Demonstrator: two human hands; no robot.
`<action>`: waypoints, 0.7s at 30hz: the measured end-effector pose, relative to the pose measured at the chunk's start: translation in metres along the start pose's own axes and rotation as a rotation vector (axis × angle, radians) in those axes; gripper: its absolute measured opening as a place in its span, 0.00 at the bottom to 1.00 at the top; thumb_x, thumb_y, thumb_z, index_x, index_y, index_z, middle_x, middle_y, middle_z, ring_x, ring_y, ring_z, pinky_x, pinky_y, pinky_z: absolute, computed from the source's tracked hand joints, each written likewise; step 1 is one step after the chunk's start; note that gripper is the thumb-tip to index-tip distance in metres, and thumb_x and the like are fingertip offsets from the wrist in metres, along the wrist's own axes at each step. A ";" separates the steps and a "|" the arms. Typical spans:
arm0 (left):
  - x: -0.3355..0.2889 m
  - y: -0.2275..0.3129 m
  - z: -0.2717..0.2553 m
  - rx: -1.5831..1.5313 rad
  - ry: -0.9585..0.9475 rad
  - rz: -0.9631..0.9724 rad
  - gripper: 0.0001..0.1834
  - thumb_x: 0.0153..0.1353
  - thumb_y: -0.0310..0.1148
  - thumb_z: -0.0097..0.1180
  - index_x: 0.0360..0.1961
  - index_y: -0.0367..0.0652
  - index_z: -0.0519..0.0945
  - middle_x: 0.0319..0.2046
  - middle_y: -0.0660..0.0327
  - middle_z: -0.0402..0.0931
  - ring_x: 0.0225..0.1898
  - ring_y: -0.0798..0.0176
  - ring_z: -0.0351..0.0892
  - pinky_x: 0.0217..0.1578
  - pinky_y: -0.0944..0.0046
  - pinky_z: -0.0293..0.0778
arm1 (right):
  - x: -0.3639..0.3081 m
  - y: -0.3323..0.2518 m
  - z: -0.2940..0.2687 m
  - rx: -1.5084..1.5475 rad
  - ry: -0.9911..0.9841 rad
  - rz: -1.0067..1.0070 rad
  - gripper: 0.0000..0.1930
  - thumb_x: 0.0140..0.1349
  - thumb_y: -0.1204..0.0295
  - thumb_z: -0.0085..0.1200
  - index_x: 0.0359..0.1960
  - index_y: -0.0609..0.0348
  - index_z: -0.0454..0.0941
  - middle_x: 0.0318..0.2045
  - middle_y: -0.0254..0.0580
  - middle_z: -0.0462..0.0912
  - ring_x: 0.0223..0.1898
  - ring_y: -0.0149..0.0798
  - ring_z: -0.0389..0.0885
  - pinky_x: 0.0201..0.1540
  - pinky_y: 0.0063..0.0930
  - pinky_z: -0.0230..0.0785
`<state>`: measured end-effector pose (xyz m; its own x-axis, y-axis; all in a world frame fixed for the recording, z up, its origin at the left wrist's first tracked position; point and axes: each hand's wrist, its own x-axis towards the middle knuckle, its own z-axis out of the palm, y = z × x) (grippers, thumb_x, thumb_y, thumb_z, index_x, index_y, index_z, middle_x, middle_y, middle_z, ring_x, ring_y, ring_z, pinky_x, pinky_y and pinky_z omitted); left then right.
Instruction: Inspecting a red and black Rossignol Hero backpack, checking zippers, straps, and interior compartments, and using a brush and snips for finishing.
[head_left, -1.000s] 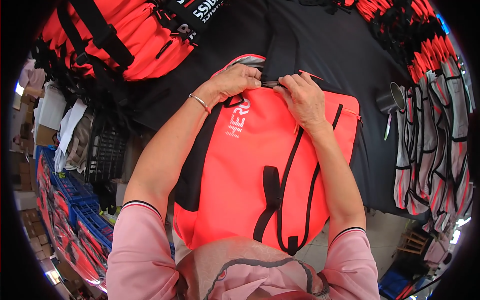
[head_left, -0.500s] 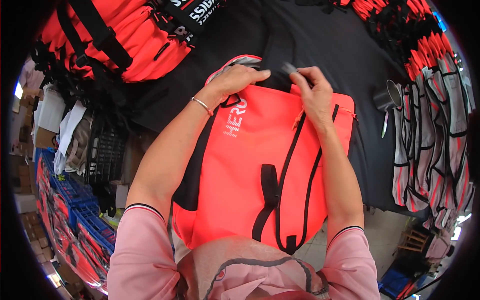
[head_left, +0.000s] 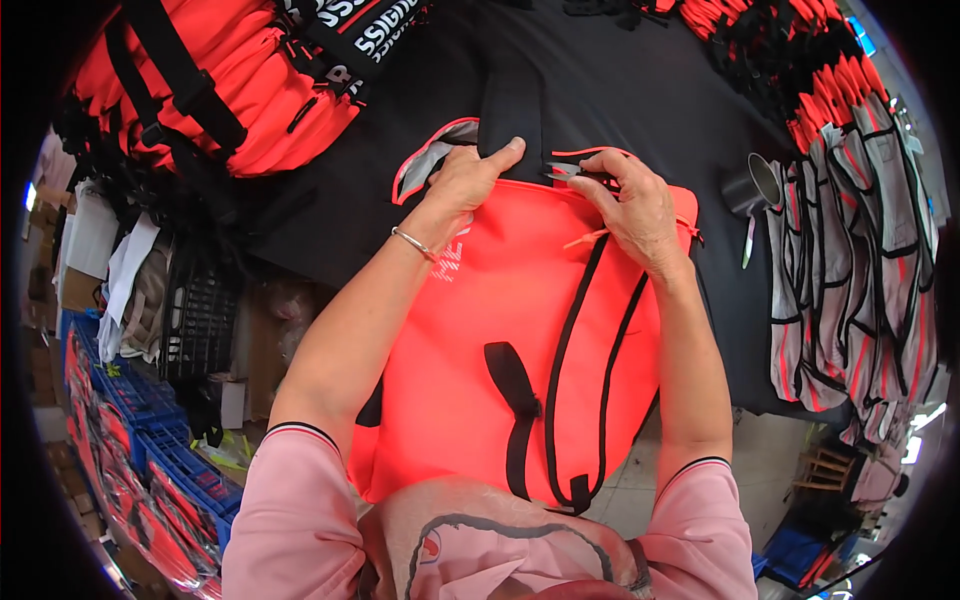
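A bright red-orange bag [head_left: 470, 340] with black piping and a black webbing loop [head_left: 515, 385] lies at the table's near edge, against my body. My left hand [head_left: 468, 182] is closed on its upper edge, thumb pointing along a wide black strap [head_left: 510, 110] that runs away over the table. Left of that hand, the grey lining [head_left: 425, 165] shows in a turned-back flap. In my right hand [head_left: 635, 205] are small metal thread snips [head_left: 565, 171], their pointed blades directed left, close to the bag's top seam. An orange zipper pull [head_left: 583, 240] hangs below this hand.
Red bags with black straps [head_left: 240, 90] are piled at the far left of the black-covered table [head_left: 640, 90]. To the right stand a metal cup [head_left: 752, 185], a thin pen-like tool [head_left: 748, 243] and grey black-edged pieces [head_left: 830, 270]. Blue crates [head_left: 190, 470] stand low at left.
The bag's top has shifted slightly left, and its lined flap is folded out further. My right hand has come down a little, its blades now sharp at the seam. My left hand keeps its hold.
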<state>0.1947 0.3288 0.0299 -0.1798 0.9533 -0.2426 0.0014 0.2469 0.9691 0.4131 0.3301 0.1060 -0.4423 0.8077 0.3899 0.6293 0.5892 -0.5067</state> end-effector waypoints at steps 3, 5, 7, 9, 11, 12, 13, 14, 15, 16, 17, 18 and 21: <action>-0.006 0.006 0.001 -0.132 -0.024 0.003 0.31 0.58 0.55 0.63 0.30 0.28 0.77 0.28 0.55 0.75 0.30 0.67 0.74 0.34 0.62 0.75 | 0.004 -0.002 -0.007 -0.075 -0.058 -0.036 0.10 0.57 0.67 0.65 0.37 0.58 0.81 0.32 0.39 0.82 0.32 0.39 0.81 0.36 0.30 0.72; -0.016 0.017 0.002 -0.185 -0.046 0.006 0.28 0.59 0.52 0.63 0.30 0.30 0.78 0.27 0.57 0.75 0.27 0.67 0.74 0.32 0.63 0.75 | 0.007 -0.001 -0.008 -0.087 -0.056 -0.065 0.10 0.57 0.67 0.65 0.37 0.58 0.81 0.31 0.39 0.81 0.31 0.38 0.80 0.35 0.29 0.72; -0.028 0.030 0.005 -0.216 -0.035 -0.036 0.23 0.62 0.47 0.62 0.28 0.34 0.79 0.25 0.60 0.75 0.26 0.69 0.74 0.29 0.65 0.74 | 0.009 0.001 -0.007 -0.099 -0.055 -0.090 0.10 0.56 0.67 0.65 0.37 0.58 0.81 0.30 0.38 0.81 0.30 0.38 0.79 0.35 0.29 0.71; -0.028 0.028 0.003 -0.249 -0.049 -0.033 0.22 0.62 0.47 0.61 0.28 0.34 0.79 0.26 0.60 0.76 0.26 0.69 0.74 0.29 0.65 0.74 | 0.011 -0.001 -0.006 -0.087 -0.065 -0.079 0.10 0.56 0.67 0.65 0.37 0.57 0.81 0.28 0.37 0.79 0.29 0.37 0.78 0.33 0.30 0.70; -0.025 0.026 0.002 -0.283 -0.065 -0.031 0.22 0.63 0.46 0.61 0.28 0.34 0.79 0.26 0.60 0.76 0.26 0.70 0.75 0.29 0.64 0.75 | 0.011 0.000 -0.004 -0.087 -0.064 -0.103 0.10 0.56 0.67 0.65 0.36 0.57 0.81 0.28 0.37 0.79 0.28 0.36 0.77 0.33 0.30 0.70; -0.023 0.024 0.001 -0.264 -0.060 -0.030 0.21 0.63 0.46 0.61 0.28 0.34 0.79 0.26 0.61 0.76 0.26 0.70 0.75 0.29 0.65 0.75 | 0.011 0.000 -0.004 -0.088 -0.060 -0.125 0.10 0.56 0.67 0.65 0.36 0.56 0.82 0.27 0.37 0.79 0.28 0.36 0.77 0.33 0.30 0.70; -0.022 0.023 0.001 -0.245 -0.056 -0.029 0.21 0.63 0.46 0.61 0.28 0.35 0.79 0.26 0.61 0.76 0.26 0.70 0.75 0.29 0.65 0.74 | 0.012 0.000 -0.003 -0.088 -0.063 -0.127 0.10 0.56 0.67 0.65 0.36 0.56 0.82 0.27 0.37 0.79 0.28 0.36 0.77 0.33 0.30 0.70; -0.022 0.023 0.001 -0.247 -0.057 -0.031 0.21 0.63 0.46 0.61 0.28 0.35 0.79 0.26 0.61 0.76 0.26 0.70 0.75 0.29 0.65 0.74 | 0.012 0.000 -0.003 -0.091 -0.058 -0.138 0.09 0.57 0.67 0.65 0.36 0.56 0.82 0.27 0.37 0.78 0.28 0.36 0.77 0.33 0.30 0.69; -0.023 0.024 0.002 -0.252 -0.065 -0.034 0.21 0.63 0.46 0.61 0.27 0.35 0.79 0.25 0.61 0.76 0.26 0.70 0.75 0.29 0.65 0.74 | 0.012 0.001 -0.004 -0.093 -0.054 -0.149 0.09 0.57 0.67 0.65 0.36 0.56 0.82 0.26 0.37 0.78 0.28 0.36 0.77 0.33 0.30 0.69; -0.023 0.024 0.002 -0.257 -0.074 -0.036 0.21 0.63 0.46 0.61 0.27 0.35 0.79 0.25 0.61 0.76 0.26 0.69 0.75 0.28 0.65 0.74 | 0.013 -0.001 -0.005 -0.094 -0.056 -0.148 0.09 0.57 0.67 0.65 0.36 0.56 0.82 0.26 0.37 0.78 0.28 0.36 0.77 0.33 0.30 0.69; -0.025 0.026 0.003 -0.258 -0.075 -0.038 0.21 0.63 0.46 0.61 0.27 0.35 0.79 0.25 0.61 0.76 0.26 0.69 0.75 0.28 0.65 0.74 | 0.014 -0.003 -0.007 -0.112 -0.070 -0.162 0.09 0.56 0.68 0.65 0.36 0.56 0.82 0.26 0.37 0.78 0.28 0.36 0.76 0.32 0.30 0.69; -0.028 0.028 0.004 -0.267 -0.074 -0.038 0.22 0.62 0.46 0.61 0.27 0.35 0.78 0.24 0.61 0.75 0.26 0.69 0.75 0.28 0.65 0.74 | 0.014 -0.004 -0.008 -0.131 -0.083 -0.175 0.09 0.56 0.68 0.65 0.35 0.56 0.82 0.26 0.37 0.78 0.28 0.36 0.76 0.32 0.30 0.69; -0.023 0.021 -0.001 -0.221 -0.061 -0.043 0.23 0.62 0.47 0.61 0.27 0.33 0.78 0.24 0.60 0.75 0.26 0.68 0.76 0.29 0.64 0.75 | 0.019 -0.004 -0.009 -0.159 -0.133 -0.177 0.08 0.56 0.68 0.65 0.34 0.56 0.82 0.25 0.37 0.78 0.28 0.37 0.76 0.33 0.31 0.69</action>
<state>0.1983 0.3120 0.0556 -0.1151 0.9533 -0.2792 -0.2218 0.2493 0.9427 0.4080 0.3428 0.1228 -0.6277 0.6943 0.3520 0.6225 0.7192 -0.3085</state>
